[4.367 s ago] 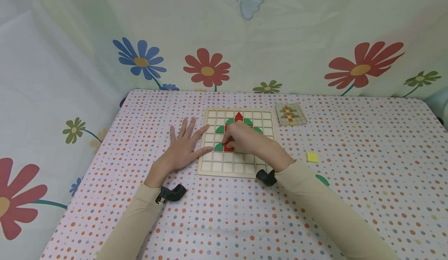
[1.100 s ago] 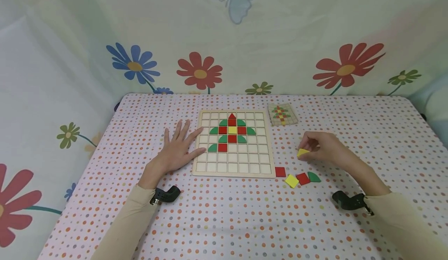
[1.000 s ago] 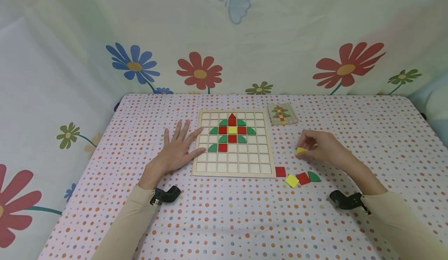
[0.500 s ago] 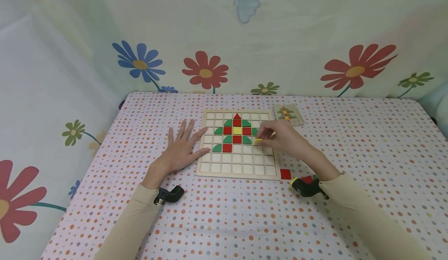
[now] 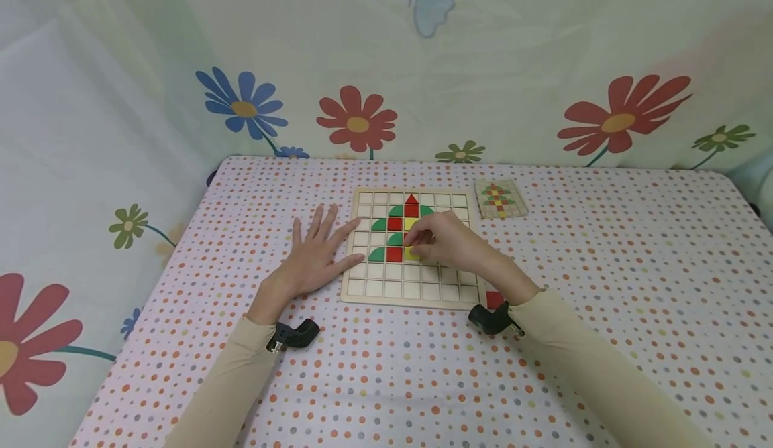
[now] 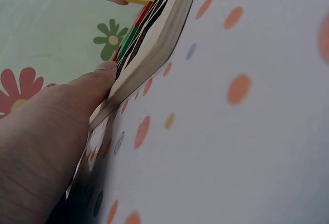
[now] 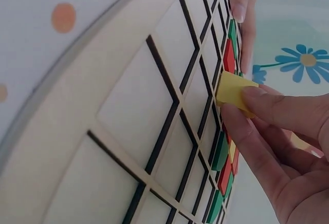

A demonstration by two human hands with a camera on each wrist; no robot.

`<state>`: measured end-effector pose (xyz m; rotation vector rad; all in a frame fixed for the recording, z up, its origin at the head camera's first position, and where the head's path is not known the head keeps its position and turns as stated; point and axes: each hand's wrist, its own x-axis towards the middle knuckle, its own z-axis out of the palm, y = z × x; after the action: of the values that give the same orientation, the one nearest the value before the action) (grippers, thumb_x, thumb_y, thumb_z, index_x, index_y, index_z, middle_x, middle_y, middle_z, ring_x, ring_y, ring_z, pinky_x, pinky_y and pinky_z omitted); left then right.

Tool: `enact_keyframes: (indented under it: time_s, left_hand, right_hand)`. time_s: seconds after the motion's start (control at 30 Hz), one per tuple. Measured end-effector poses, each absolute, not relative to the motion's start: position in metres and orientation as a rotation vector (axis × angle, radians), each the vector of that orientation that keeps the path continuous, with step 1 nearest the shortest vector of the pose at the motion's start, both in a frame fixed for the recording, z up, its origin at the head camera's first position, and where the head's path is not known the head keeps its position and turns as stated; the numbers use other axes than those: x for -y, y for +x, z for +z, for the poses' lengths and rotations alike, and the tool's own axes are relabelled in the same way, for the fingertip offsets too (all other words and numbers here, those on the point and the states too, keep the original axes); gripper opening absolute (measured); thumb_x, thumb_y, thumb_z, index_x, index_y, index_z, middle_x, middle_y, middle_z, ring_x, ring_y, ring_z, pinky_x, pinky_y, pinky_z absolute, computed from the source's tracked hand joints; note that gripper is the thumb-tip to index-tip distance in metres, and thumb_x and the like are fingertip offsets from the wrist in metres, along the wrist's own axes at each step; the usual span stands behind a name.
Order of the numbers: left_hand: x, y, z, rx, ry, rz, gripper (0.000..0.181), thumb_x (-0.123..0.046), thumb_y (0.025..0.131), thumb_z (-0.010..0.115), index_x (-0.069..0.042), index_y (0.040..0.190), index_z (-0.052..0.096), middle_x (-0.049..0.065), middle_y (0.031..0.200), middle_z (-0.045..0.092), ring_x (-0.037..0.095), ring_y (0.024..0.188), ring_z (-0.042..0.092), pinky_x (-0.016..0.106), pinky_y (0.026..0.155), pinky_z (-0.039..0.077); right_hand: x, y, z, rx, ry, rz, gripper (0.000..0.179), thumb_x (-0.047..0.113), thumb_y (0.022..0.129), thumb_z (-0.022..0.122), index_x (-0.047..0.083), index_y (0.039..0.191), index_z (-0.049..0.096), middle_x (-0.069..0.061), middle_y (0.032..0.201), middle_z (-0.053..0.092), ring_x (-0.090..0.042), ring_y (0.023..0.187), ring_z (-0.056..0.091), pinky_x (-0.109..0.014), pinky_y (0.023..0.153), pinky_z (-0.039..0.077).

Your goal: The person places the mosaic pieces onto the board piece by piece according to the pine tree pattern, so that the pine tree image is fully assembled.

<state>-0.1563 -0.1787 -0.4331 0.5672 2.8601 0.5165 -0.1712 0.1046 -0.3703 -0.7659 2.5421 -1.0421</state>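
Note:
A wooden grid board (image 5: pixel 417 302) lies on the table, with a tree-like pattern of red, green and yellow tiles in its cells. Between thumb and fingers my right hand (image 5: pixel 449 240) pinches a yellow square tile (image 7: pixel 234 90), tilted over a cell just right of a red square (image 5: pixel 394 254). Part of the pattern's right side is hidden behind that hand. My left hand (image 5: pixel 311 253) lies spread at the board's left side, its thumb and index fingertips at the frame; the left wrist view shows the thumb (image 6: pixel 95 88) against the board's edge.
A small card (image 5: pixel 500 199) printed with a coloured tree pattern on a grid lies beyond the board's right corner. One red square tile (image 5: pixel 494 300) shows by the board's lower right corner, partly behind the right wrist. The dotted cloth (image 5: pixel 386 381) covers the table.
My right hand let go of a red tile on the board, picked up the yellow square from the table at right and carried it left over the board. My left hand stays in place.

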Motion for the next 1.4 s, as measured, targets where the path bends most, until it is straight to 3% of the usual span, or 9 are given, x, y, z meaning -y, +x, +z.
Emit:
enact_keyframes:
  time_s: [0.17, 0.77, 1.23, 1.4]
  left_hand:
    - [0.178, -0.156, -0.431, -2.862, 0.567, 0.513, 0.077, -0.059, 0.104, 0.053, -0.025, 0.168, 0.027, 0.016, 0.175, -0.002, 0.037, 0.160, -0.013, 0.071, 0.120, -0.013]
    - [0.180, -0.155, -0.431, -2.862, 0.579, 0.530, 0.077, -0.060, 0.103, 0.054, -0.026, 0.168, 0.027, 0.016, 0.175, -0.001, 0.036, 0.160, -0.012, 0.071, 0.120, -0.013]
    - [0.179, -0.154, -0.428, -2.853, 0.577, 0.531, 0.077, -0.059, 0.104, 0.053, -0.026, 0.168, 0.026, 0.016, 0.175, -0.002, 0.036, 0.160, -0.013, 0.071, 0.119, -0.013]
    - [0.179, -0.155, -0.430, -2.858, 0.574, 0.534, 0.077, -0.059, 0.104, 0.053, -0.026, 0.168, 0.027, 0.016, 0.175, -0.001, 0.037, 0.160, -0.012, 0.071, 0.119, -0.013]
  right_hand:
    - [-0.103, -0.169, -0.371, -2.552, -0.756, -1.019, 0.006, -0.005, 0.089, 0.079, 0.000, 0.093, 0.079, -0.008, 0.090, 0.076, -0.016, 0.077, 0.066, -0.031, 0.073, 0.056]
    - [-0.088, -0.164, -0.366, -2.673, -0.771, -0.777, 0.012, -0.008, 0.092, 0.075, -0.006, 0.102, 0.081, -0.015, 0.103, 0.079, -0.027, 0.101, 0.072, -0.034, 0.081, 0.061]
    - [-0.085, -0.159, -0.370, -2.764, -0.905, -0.638, 0.012, -0.011, 0.091, 0.073, -0.006, 0.098, 0.081, -0.016, 0.097, 0.076, -0.030, 0.097, 0.072, -0.034, 0.083, 0.061]
    - [-0.098, -0.156, -0.368, -2.676, -0.910, -0.782, 0.016, -0.010, 0.093, 0.071, -0.006, 0.106, 0.080, -0.015, 0.106, 0.076, -0.030, 0.102, 0.071, -0.038, 0.086, 0.060]
